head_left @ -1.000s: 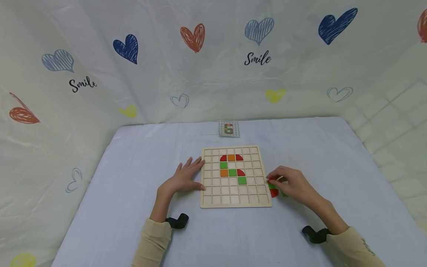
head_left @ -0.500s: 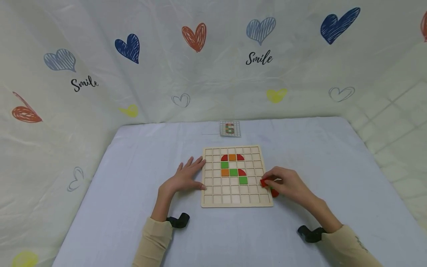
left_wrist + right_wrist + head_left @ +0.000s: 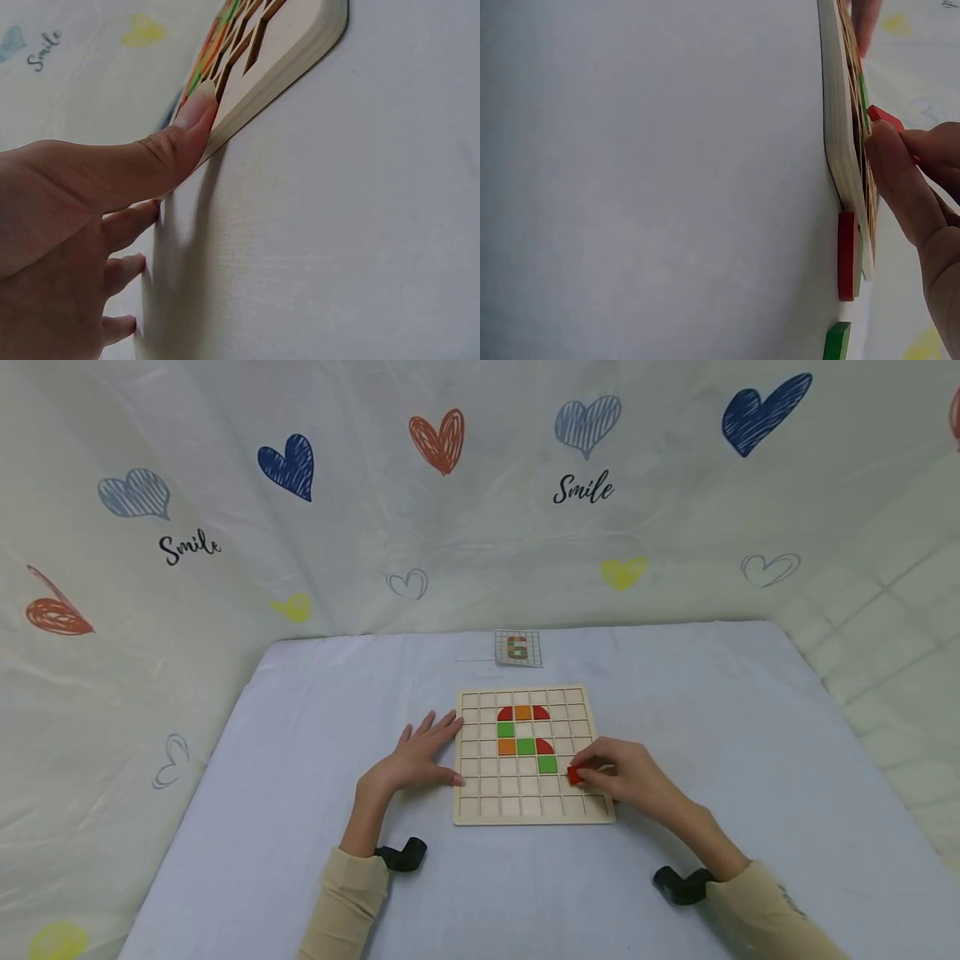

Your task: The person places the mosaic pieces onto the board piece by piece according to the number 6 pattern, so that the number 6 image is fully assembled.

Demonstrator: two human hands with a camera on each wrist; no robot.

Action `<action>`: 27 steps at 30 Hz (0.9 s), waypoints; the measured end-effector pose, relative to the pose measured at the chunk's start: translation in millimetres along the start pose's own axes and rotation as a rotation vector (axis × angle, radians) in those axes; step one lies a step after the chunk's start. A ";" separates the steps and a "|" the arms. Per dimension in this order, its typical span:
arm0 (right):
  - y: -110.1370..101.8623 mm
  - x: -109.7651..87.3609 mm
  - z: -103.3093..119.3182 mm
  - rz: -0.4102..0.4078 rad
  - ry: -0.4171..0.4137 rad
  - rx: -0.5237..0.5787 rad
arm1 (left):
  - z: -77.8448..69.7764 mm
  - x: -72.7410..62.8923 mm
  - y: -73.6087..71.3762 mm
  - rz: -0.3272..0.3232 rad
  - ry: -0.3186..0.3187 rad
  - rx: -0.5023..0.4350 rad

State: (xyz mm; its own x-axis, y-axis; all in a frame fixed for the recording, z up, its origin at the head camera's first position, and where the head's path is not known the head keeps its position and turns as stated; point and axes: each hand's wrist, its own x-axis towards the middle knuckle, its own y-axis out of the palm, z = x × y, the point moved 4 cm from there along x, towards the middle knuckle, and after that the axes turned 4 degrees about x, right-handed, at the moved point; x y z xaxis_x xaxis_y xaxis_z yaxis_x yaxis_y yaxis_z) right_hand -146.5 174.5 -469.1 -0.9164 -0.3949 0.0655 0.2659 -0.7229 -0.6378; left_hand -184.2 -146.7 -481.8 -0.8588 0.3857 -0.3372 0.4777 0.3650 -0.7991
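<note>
Head view: left hand point(image 3: 408, 766) outspread

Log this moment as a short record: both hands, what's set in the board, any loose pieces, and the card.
Left hand: fingers spread, thumb on the rim of the grid board
Right hand: pinching a red piece over the board
Set in board: three red quarter-rounds, two orange squares, three green squares
Loose beside board: at least a red block and a green block
Card: beyond the board, showing a 6-like figure
</note>
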 end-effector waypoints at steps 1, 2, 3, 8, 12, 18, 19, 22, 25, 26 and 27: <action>1.1 0.8 0.9 0.009 0.004 0.005 | 0.1 0.0 0.0 0.000 -0.001 0.001; 2.3 1.7 2.3 0.018 0.007 0.012 | 0.3 -0.1 0.0 -0.001 -0.001 0.000; 3.3 2.4 3.5 0.026 0.012 0.018 | 0.4 -0.1 0.0 -0.002 0.000 0.001; 8.5 5.9 11.5 0.052 0.042 0.029 | 1.1 -0.5 -0.2 -0.004 0.003 0.005; 13.4 7.9 18.6 0.042 0.072 0.007 | 1.0 -0.5 -0.4 0.000 0.003 0.007; 18.8 9.2 26.5 0.016 0.106 -0.015 | 0.8 0.5 0.3 0.002 0.000 0.006; 19.4 9.4 27.2 0.016 0.110 -0.016 | 0.8 0.6 0.5 0.003 -0.001 0.007; 20.4 9.4 27.8 0.022 0.116 -0.019 | 0.2 0.6 0.6 0.004 -0.003 0.005; 20.8 8.9 27.2 0.034 0.127 -0.017 | -0.6 -0.1 0.1 0.004 -0.005 0.000; 20.9 8.7 27.0 0.037 0.134 -0.016 | -0.8 -0.4 -0.1 0.004 -0.006 -0.001; 21.0 8.4 26.7 0.040 0.140 -0.016 | -1.0 -0.6 -0.4 0.004 -0.007 -0.001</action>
State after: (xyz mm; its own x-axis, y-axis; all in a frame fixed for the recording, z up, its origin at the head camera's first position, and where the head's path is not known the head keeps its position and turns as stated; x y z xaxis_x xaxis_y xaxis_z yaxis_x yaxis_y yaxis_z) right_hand -140.6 140.9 -461.5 -0.9381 -0.3398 -0.0669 0.2994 -0.6986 -0.6499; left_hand -183.6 -146.2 -480.8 -0.8581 0.3815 -0.3436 0.4813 0.3646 -0.7972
